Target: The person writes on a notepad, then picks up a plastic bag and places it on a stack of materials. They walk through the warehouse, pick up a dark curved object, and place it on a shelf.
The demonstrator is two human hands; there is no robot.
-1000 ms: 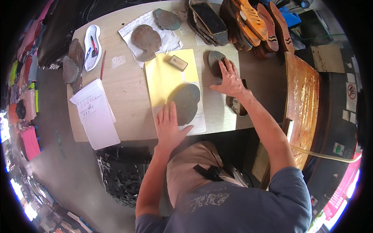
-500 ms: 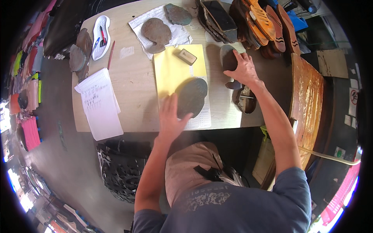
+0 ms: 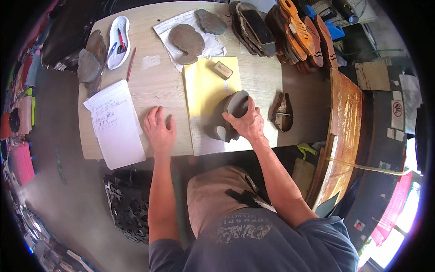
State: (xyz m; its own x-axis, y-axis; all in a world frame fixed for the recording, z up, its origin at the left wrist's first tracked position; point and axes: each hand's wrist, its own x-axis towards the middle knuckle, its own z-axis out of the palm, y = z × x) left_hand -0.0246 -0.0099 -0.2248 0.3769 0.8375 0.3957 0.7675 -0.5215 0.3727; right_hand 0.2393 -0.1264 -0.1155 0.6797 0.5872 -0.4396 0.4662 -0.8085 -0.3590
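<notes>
Over the lower part of the yellow-and-white paper pad (image 3: 195, 104), my right hand (image 3: 249, 123) grips a dark grey sole-shaped piece (image 3: 236, 106), thumb and fingers spanning it. Its narrower end (image 3: 220, 133) lies toward me. It seems to sit over another dark piece, though my hand and the shadow hide where they meet. My left hand (image 3: 161, 131) lies on the bare wood between the pad and the notebook sheets (image 3: 118, 129), fingers apart and holding nothing. A small wooden block (image 3: 223, 70) rests at the top of the pad.
To the right stands a brown sole-shaped frame (image 3: 284, 113). Behind are brown sole-shaped pieces (image 3: 186, 41), a phone (image 3: 257, 26) on stacked dark pieces, and orange sole templates (image 3: 297, 34). A white tray with pens (image 3: 118, 43) and a red pencil (image 3: 131, 65) lie left. A rusty board (image 3: 342, 131) borders the right.
My right hand has carried the grey sole-shaped piece leftward onto the paper pad. My left hand has let go of the dark piece there and moved left onto the table.
</notes>
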